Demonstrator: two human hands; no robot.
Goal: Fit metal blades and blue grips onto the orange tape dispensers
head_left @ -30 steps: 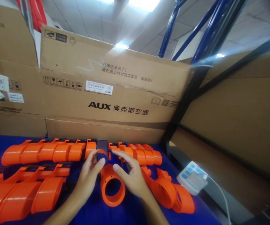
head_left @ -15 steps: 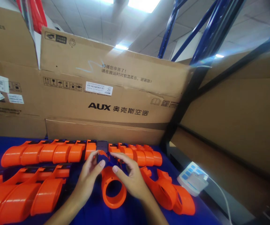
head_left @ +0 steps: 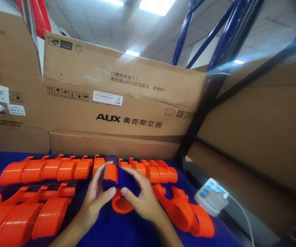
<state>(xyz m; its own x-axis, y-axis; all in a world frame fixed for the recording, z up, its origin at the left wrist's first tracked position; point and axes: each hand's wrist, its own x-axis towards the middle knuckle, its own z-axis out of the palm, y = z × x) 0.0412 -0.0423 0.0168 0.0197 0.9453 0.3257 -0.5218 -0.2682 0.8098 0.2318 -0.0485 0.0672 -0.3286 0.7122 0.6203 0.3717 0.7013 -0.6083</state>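
Note:
Between my two hands is an orange and dark blue part [head_left: 111, 173], its orange ring [head_left: 122, 203] hanging below the thumbs. My left hand [head_left: 96, 195] grips the left side, thumb in front and fingers behind. On the right side, my right hand [head_left: 140, 193] holds the same part, its thumb close to the left one. Just behind the hands stands a small dark rectangular object [head_left: 111, 159], partly covered by the part.
Rows of similar orange parts [head_left: 48, 169] lie at the left and back of the blue surface [head_left: 112, 230]. More orange parts [head_left: 185, 211] lie at right, near a white device [head_left: 211, 197] with a cable. Behind stands a cardboard sheet [head_left: 122, 113].
The held part has been tilted, so its orange and blue top faces me more and the ring sits higher, showing less of its opening. Both hands stay on it.

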